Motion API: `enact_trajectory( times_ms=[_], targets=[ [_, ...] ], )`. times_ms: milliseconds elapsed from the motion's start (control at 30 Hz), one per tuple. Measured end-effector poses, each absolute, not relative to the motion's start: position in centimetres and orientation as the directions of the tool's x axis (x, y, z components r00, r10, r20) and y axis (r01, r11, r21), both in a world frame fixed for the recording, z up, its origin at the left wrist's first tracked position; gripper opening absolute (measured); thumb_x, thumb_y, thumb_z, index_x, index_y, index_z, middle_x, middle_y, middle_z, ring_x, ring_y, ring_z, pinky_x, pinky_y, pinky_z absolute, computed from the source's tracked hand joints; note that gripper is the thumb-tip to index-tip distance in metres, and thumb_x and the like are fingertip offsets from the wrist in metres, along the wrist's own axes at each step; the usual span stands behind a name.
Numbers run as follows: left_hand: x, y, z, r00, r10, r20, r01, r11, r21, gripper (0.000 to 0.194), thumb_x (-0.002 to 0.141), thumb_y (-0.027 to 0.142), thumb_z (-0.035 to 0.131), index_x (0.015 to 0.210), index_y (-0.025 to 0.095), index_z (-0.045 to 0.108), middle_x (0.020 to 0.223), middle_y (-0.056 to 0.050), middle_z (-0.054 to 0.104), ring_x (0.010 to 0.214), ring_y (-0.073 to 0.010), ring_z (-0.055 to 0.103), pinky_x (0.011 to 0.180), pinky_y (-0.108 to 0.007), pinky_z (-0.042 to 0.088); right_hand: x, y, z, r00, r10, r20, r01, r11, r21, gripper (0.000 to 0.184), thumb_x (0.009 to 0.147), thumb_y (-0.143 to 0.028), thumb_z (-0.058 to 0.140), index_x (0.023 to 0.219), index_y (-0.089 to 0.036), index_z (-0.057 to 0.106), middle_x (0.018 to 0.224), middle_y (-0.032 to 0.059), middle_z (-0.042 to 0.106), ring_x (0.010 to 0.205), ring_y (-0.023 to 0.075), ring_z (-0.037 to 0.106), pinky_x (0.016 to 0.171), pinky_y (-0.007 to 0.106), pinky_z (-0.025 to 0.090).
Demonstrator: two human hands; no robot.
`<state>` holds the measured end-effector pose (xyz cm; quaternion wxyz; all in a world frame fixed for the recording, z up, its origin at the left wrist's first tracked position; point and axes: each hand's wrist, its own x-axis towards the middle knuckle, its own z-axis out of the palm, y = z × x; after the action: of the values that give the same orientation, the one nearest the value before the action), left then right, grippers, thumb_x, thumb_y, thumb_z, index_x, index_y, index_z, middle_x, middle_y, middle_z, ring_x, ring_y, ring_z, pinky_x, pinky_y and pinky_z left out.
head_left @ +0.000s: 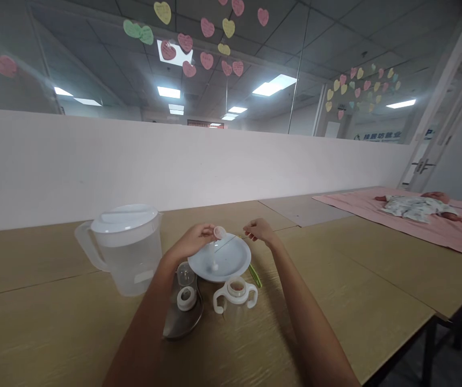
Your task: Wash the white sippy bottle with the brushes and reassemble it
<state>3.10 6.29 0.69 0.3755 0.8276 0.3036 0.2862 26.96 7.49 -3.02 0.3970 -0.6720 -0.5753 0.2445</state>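
Note:
My left hand pinches a small round translucent nipple. A clear tube with a white weighted end hangs from it over a white bowl. My right hand is closed beyond the bowl's right rim, its fingertips at one end of a thin wire-like stick that slants towards the tube. Nearer me stands an open baby bottle with two white handles. To its left a metal tray bears a white collar ring and a clear cap.
A lidded clear pitcher with water stands left of my left arm. A green handle lies beside the bowl. At the far right a baby-like figure in patterned clothes lies on a pink cloth. A white wall runs behind the table.

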Motion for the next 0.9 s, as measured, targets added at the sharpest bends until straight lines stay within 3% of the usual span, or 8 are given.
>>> enact_trajectory(
  times_ms=[133, 233, 300, 367, 433, 500, 667, 900],
  targets=[
    [3.2, 2.7, 4.4, 0.696, 0.663, 0.276, 0.16, -0.519, 0.84, 0.027, 0.074, 0.034, 0.057, 0.093, 0.015, 0.056, 0.094, -0.006, 0.065, 0.086, -0.0168, 0.06, 0.079, -0.029, 0.045, 26.7, 6.7, -2.0, 0.217, 0.972, 0.094, 0.702, -0.088, -0.707, 0.026, 0.071, -0.02, 0.059, 0.047, -0.012, 0.053, 0.038, 0.0023, 0.051, 0.035, 0.0095, 0.047, 0.04, 0.019, 0.037],
    [3.5, 0.0, 6.2, 0.733, 0.616, 0.289, 0.146, -0.558, 0.817, 0.027, 0.074, 0.035, 0.059, 0.094, 0.016, 0.057, 0.094, -0.005, 0.065, 0.088, -0.0172, 0.06, 0.077, -0.029, 0.045, 25.8, 4.6, 0.7, 0.212, 0.968, 0.13, 0.79, -0.092, -0.607, 0.033, 0.078, -0.031, 0.054, 0.053, -0.01, 0.057, 0.04, 0.0046, 0.052, 0.036, 0.0116, 0.049, 0.04, 0.021, 0.037],
    [3.8, -1.1, 6.7, 0.748, 0.591, 0.303, 0.15, -0.595, 0.79, 0.025, 0.076, 0.034, 0.057, 0.095, 0.017, 0.057, 0.093, -0.004, 0.065, 0.088, -0.0172, 0.06, 0.076, -0.029, 0.045, 24.7, 2.1, 3.1, 0.144, 0.968, 0.207, 0.755, 0.027, -0.655, 0.037, 0.085, -0.04, 0.045, 0.072, -0.009, 0.062, 0.054, 0.0078, 0.06, 0.04, 0.012, 0.053, 0.039, 0.021, 0.038],
    [4.1, -1.8, 6.8, 0.76, 0.572, 0.309, 0.164, -0.629, 0.76, 0.021, 0.078, 0.032, 0.054, 0.093, 0.018, 0.058, 0.091, -0.003, 0.065, 0.087, -0.0164, 0.06, 0.076, -0.029, 0.045, 23.3, -1.2, 5.5, 0.005, 0.955, 0.296, 0.619, 0.23, -0.751, 0.046, 0.088, -0.048, 0.035, 0.09, -0.01, 0.061, 0.077, 0.0108, 0.065, 0.049, 0.0116, 0.057, 0.041, 0.02, 0.041],
    [4.4, -2.2, 6.7, 0.776, 0.555, 0.299, 0.181, -0.651, 0.737, 0.016, 0.078, 0.028, 0.052, 0.088, 0.018, 0.058, 0.089, -0.003, 0.065, 0.083, -0.0154, 0.06, 0.074, -0.029, 0.046, 22.0, -4.6, 7.4, -0.186, 0.927, 0.325, 0.551, 0.372, -0.747, 0.049, 0.088, -0.052, 0.033, 0.091, -0.012, 0.06, 0.083, 0.01, 0.064, 0.056, 0.0119, 0.058, 0.044, 0.02, 0.042],
    [4.6, -2.4, 6.7, 0.795, 0.54, 0.276, 0.198, -0.661, 0.724, 0.011, 0.077, 0.024, 0.051, 0.083, 0.017, 0.057, 0.085, -0.002, 0.064, 0.079, -0.0145, 0.06, 0.07, -0.027, 0.046, 21.1, -7.3, 8.4, -0.312, 0.9, 0.305, 0.609, 0.436, -0.663, 0.044, 0.087, -0.051, 0.038, 0.086, -0.013, 0.061, 0.076, 0.007, 0.063, 0.059, 0.0121, 0.057, 0.047, 0.021, 0.042],
    [5.0, -2.1, 6.3, 0.836, 0.509, 0.207, 0.225, -0.66, 0.717, 0.008, 0.072, 0.017, 0.051, 0.079, 0.016, 0.056, 0.078, 0.0, 0.062, 0.069, -0.0121, 0.058, 0.063, -0.025, 0.046, 20.5, -9.5, 8.6, -0.306, 0.906, 0.293, 0.816, 0.408, -0.41, 0.022, 0.079, -0.036, 0.057, 0.09, -0.017, 0.059, 0.08, 0.0035, 0.063, 0.07, 0.0139, 0.056, 0.058, 0.023, 0.04],
    [5.2, -2.2, 6.2, 0.807, 0.541, 0.235, 0.243, -0.668, 0.703, 0.01, 0.071, 0.016, 0.052, 0.079, 0.017, 0.058, 0.085, -0.002, 0.064, 0.077, -0.015, 0.059, 0.069, -0.027, 0.047, 20.6, -9.2, 8.2, -0.337, 0.885, 0.322, 0.848, 0.434, -0.305, 0.017, 0.081, -0.031, 0.054, 0.094, -0.021, 0.056, 0.081, 0.001, 0.062, 0.07, 0.0141, 0.056, 0.059, 0.024, 0.038]
  ],
)
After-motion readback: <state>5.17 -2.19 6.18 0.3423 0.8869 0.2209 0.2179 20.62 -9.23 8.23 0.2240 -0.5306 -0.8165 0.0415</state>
